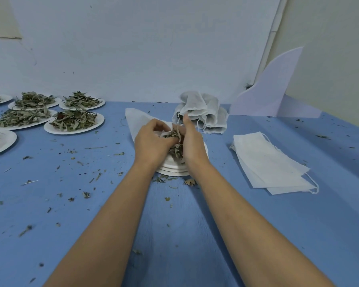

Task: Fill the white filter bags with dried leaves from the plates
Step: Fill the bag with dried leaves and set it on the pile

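At the left of the frame, several white plates [69, 132] are seen on a blue table [319, 224], each heaped with dried leaves [74, 120]; they are set close together, and some rims are overlapped by their neighbours. Crumbs and broken leaf bits [85, 194] are scattered over the table below them. At the centre, an open white filter bag [137, 121] is held up by the left hand [151, 141], its mouth pinched between the curled fingers and thumb. Just right of it, a bunch of leaves [175, 149] is gripped by the right hand [192, 143], whose fingers are curled round the bunch at the bag's mouth, with the thumb raised. Both hands are held over a small stack of plates [172, 171], of which only the near rims can be seen. Behind the hands, above centre, a heap of stuffed bags [203, 112] is piled near the wall [133, 48]. Further right, a flat pile of unfilled bags [267, 162] is laid on the table, with drawstrings trailing at its lower right corner. In the upper right, a curved white board [274, 94] is propped at the table's far edge.
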The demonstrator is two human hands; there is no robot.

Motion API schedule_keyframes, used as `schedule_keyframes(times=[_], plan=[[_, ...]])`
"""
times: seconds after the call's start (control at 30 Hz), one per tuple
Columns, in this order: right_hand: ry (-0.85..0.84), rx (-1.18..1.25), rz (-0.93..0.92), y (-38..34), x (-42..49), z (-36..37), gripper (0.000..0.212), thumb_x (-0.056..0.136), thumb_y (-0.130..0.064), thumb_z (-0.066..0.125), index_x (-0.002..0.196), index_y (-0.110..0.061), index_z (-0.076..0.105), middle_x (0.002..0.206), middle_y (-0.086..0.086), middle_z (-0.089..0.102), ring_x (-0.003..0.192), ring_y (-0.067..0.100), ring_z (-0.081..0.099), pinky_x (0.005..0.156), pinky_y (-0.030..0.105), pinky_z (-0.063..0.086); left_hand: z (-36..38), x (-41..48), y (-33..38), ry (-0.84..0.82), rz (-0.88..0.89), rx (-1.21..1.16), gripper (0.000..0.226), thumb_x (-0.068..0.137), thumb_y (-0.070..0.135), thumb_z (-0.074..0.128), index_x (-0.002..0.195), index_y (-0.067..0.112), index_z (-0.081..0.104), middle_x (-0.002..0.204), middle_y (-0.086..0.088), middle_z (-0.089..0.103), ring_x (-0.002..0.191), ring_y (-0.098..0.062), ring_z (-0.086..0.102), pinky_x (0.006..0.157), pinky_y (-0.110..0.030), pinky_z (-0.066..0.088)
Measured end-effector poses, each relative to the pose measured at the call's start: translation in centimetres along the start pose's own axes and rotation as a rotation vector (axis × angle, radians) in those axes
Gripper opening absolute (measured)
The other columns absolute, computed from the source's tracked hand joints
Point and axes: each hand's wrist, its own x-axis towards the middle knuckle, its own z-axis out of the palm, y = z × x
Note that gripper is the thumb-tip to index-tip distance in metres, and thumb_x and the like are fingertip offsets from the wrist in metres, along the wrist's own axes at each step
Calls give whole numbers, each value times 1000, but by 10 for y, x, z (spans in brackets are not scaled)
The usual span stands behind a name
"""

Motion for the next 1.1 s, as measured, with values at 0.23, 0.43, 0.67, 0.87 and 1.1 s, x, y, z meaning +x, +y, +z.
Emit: schedule_keyframes(times=[0.23,0.43,0.67,0.87,1.1], plan=[[23,-96,-22,-2,-3,5,38,98,-39,36,78,-25,65,94,1,69,95,19,63,92,36,46,1,-1,-5,130,4,24,27,74,16,75,71,27,50,73,16,54,71,-2,51,58,-7,37],[2,-238,-88,-6,-2,2,40,98,-25,36,96,3,65,91,13,67,80,23,53,69,34,36,2,-2,-6,159,10,19,28,76,15,72,69,27,48,72,16,54,71,-8,53,55,-7,37],[76,-413,-252,4,1,-9,36,93,-9,53,127,-16,60,130,-1,61,120,12,54,99,21,39,-2,-1,-7,112,23,-37,30,76,13,74,70,26,49,74,13,57,76,-12,56,63,-12,41],[130,-361,-331,0,7,-19,28,92,-8,56,117,-12,68,115,0,69,104,6,62,89,13,44,-10,-2,-3,-49,7,-109,30,72,2,74,68,23,53,67,-3,61,62,-18,57,63,-29,48],[139,-416,-418,2,9,-24,24,87,-2,56,100,-10,74,94,0,73,84,8,64,76,15,48,-12,-1,-1,-117,-7,-149,31,71,-2,75,68,20,54,70,-4,62,62,-23,55,64,-35,48]])
